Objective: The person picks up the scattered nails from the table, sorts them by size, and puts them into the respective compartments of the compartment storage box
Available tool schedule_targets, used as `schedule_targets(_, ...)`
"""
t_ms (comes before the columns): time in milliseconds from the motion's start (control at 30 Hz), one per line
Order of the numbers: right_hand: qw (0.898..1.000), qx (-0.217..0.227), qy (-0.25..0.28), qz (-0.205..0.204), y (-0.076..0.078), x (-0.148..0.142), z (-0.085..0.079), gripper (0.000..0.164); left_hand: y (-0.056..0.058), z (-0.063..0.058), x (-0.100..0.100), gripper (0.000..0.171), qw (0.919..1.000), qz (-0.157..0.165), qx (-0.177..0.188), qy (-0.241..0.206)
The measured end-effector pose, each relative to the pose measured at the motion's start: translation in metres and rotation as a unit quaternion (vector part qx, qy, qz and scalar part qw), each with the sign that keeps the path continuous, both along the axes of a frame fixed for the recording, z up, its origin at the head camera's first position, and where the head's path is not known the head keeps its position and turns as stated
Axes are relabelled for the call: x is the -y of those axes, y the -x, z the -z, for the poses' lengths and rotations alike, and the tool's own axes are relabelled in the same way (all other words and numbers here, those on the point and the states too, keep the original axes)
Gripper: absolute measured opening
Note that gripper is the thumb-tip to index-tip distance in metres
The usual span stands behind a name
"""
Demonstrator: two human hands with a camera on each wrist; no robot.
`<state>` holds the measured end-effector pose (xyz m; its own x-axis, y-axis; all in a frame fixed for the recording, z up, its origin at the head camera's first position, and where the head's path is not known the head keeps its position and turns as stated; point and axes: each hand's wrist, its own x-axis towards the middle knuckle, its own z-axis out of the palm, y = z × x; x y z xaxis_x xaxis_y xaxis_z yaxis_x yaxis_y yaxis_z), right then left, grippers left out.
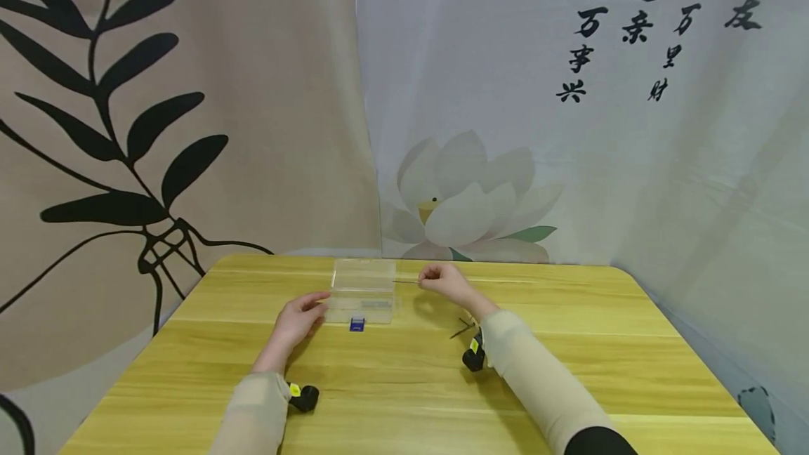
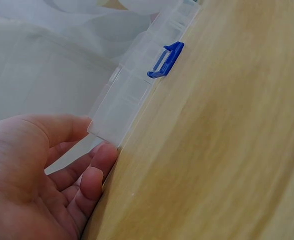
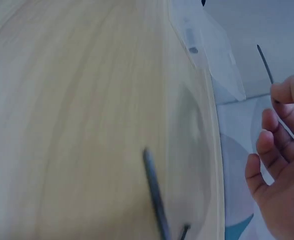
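Note:
A clear plastic box [image 1: 360, 311] with a blue latch [image 1: 357, 325] sits near the table's far edge, its see-through lid [image 1: 363, 274] raised at the back. At the box's left end, my left hand [image 1: 297, 321] holds the corner between thumb and fingers, as the left wrist view shows closely. My right hand [image 1: 450, 285] pinches a thin dark rod [image 3: 265, 64] between thumb and index finger. That rod points left, its tip close to the lid's right side in the head view. The other right fingers are loosely bent. Something greyish [image 3: 192, 40] shows inside the box.
More thin dark rods [image 1: 463, 328] lie on the wooden table [image 1: 392, 385] under my right wrist; one [image 3: 156, 195] looks large and blurred in the right wrist view. Black wrist cameras [image 1: 306, 399] hang from both sleeves. A printed curtain [image 1: 303, 125] stands behind the table.

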<state>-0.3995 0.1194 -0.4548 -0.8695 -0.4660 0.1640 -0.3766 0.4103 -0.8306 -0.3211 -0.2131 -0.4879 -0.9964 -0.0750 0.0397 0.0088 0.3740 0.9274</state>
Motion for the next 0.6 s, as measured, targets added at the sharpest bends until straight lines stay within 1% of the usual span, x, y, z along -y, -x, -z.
schedule_targets(100, 1.000, -0.009, -0.002, -0.011, 0.004, 0.010, -0.001, 0.013, 0.000, 0.002, 0.000, 0.034, 1.0000, -0.001, 0.000, -0.003)
schedule_targets(167, 1.000, -0.021, -0.010, -0.014, 0.006, 0.017, -0.001, 0.014, 0.001, 0.003, 0.000, 0.033, 1.0000, -0.002, 0.000, -0.005)
schedule_targets(267, 0.999, -0.028, -0.020, -0.013, 0.008, 0.027, -0.003, 0.013, 0.001, 0.004, 0.000, 0.033, 1.0000, -0.003, -0.001, -0.006)
schedule_targets(467, 0.999, -0.034, -0.020, -0.022, 0.007, 0.045, -0.007, 0.009, 0.001, 0.002, -0.001, 0.033, 1.0000, -0.005, -0.003, -0.005)
schedule_targets(600, 0.999, -0.035, -0.034, -0.021, 0.006, 0.055, -0.005, 0.008, 0.001, 0.002, -0.001, 0.033, 1.0000, -0.006, -0.004, -0.006)
